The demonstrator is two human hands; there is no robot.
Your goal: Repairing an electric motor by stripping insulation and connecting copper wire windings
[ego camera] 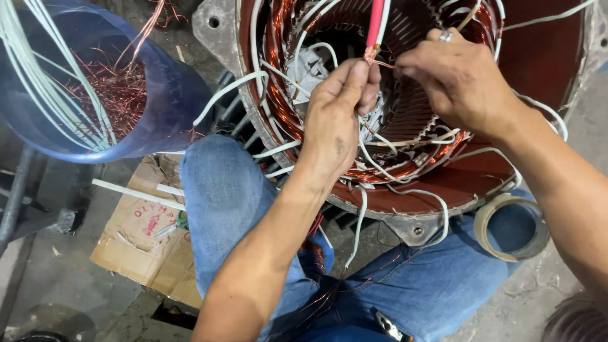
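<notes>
Head view: both hands' grips pinch bare copper strands [380, 61] sprouting from a pink-sleeved lead [375, 25].

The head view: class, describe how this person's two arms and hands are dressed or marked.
Both forearms are bare, with no sleeves, gloves or wristwatch visible. The right hand wears a silver ring on one finger. The left hand wears nothing.
</notes>
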